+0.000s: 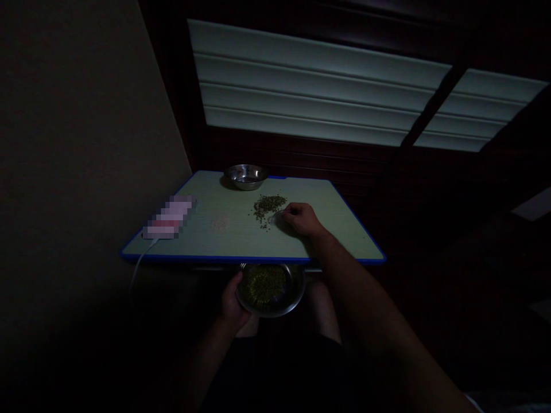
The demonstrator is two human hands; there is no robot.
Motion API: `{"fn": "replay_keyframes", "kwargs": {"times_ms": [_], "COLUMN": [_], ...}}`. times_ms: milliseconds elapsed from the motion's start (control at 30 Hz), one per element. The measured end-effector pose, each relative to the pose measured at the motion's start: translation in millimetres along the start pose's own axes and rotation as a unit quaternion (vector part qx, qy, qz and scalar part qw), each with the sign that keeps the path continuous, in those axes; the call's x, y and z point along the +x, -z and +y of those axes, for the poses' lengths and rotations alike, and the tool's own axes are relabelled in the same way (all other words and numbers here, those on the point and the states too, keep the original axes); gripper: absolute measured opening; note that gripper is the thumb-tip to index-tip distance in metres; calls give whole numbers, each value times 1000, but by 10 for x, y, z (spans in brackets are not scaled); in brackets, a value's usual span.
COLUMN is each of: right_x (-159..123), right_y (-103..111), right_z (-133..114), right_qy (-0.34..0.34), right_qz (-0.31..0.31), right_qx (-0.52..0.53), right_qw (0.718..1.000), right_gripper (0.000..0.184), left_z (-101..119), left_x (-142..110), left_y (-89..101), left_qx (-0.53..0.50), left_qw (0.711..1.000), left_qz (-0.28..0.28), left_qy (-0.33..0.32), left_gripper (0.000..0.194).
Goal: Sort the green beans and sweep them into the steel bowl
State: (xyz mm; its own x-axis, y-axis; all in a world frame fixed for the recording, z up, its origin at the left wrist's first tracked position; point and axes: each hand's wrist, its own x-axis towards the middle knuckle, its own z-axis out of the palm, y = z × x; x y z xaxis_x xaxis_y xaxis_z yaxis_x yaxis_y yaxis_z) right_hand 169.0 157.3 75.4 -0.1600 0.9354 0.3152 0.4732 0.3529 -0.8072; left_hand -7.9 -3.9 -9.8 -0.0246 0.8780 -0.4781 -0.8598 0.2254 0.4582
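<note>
My left hand point(233, 303) grips the left rim of a metal bowl point(294, 298) just below the table's front edge. Small green beans or seeds point(264, 284) lie inside this bowl. Above the tabletop, my right hand point(301, 218) is closed in a pinch on the handle of a spoon point(274, 218), which looks pale or clear in the dim light. The spoon's head rests at the right side of a loose pile of small green-brown beans or seeds point(267, 205), spread over the table point(232, 241).
A second metal bowl point(247, 178) stands at the table's back edge. On the left lies a blurred-out phone-like object point(170, 218) with a white cable point(138, 264) hanging over the edge. A wall point(86, 143) borders the left, louvred panels point(318, 86) the back.
</note>
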Motion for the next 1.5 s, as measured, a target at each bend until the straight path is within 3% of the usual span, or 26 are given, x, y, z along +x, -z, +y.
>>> {"fn": "replay_keyframes", "kwargs": {"times_ms": [200, 400, 900, 1500], "right_x": [10, 16, -1, -23], "right_y": [3, -12, -5, 9], "right_z": [4, 22, -17, -52], "right_qy": [19, 33, -32, -42], "right_qz": [10, -1, -16, -62], "right_qx": [-43, -11, 62, 89], "right_qw": [999, 999, 997, 993], "right_gripper": [19, 20, 16, 12], "left_z": [-4, -1, -7, -3], "left_x": [4, 2, 26, 20], "left_y": [-1, 4, 31, 13], "left_qx": [-2, -10, -21, -7], "left_qw": [1000, 1000, 999, 1000], "left_qz": [4, -5, -21, 11], "left_qy": [-9, 9, 10, 6], "left_gripper": [21, 20, 22, 22]}}
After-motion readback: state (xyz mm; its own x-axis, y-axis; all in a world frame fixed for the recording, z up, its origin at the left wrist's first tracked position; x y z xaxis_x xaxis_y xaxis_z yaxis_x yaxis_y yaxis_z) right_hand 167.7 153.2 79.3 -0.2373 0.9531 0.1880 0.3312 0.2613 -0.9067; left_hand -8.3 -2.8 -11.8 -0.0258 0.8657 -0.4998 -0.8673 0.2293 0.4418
